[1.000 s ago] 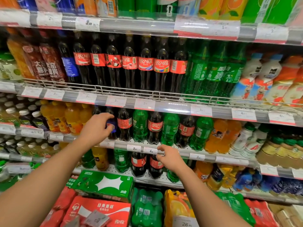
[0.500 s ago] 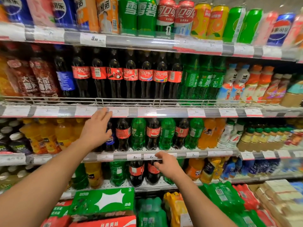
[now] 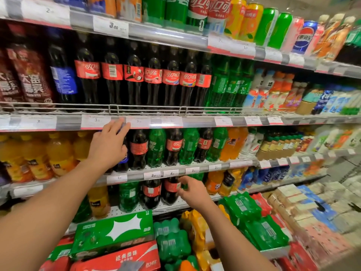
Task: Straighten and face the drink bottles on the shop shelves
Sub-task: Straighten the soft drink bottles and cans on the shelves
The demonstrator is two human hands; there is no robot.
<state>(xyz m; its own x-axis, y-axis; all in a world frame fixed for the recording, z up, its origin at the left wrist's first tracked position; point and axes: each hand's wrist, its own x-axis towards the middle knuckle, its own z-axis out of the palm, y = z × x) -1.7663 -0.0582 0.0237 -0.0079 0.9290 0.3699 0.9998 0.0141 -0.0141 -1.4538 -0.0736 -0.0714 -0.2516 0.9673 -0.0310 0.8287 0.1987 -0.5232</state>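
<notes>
Small cola bottles (image 3: 138, 149) and green soda bottles (image 3: 156, 147) alternate on the middle shelf (image 3: 195, 170). My left hand (image 3: 109, 145) lies flat over a dark bottle with a blue label (image 3: 125, 160) at the left end of that row. Its fingers are straight and reach up to the price rail above. One shelf down, my right hand (image 3: 192, 189) has its fingertips against the right side of a red-labelled cola bottle (image 3: 170, 192). Its fingers are loosely curled and not closed round the bottle. Another cola bottle (image 3: 151, 192) and a green bottle (image 3: 129, 194) stand to the left.
Tall cola bottles (image 3: 132, 75) stand behind a wire guard (image 3: 146, 109) on the shelf above, with cans (image 3: 197, 10) on the top shelf. Orange drinks (image 3: 58, 153) fill the left. A green carton (image 3: 113, 231), a red carton (image 3: 127, 257) and green shrink packs (image 3: 254, 222) are stacked below.
My left hand let go of the bottle top, and its fingers straightened up to the price rail. My right hand dropped from the shelf edge to the cola bottle below. The view swung right.
</notes>
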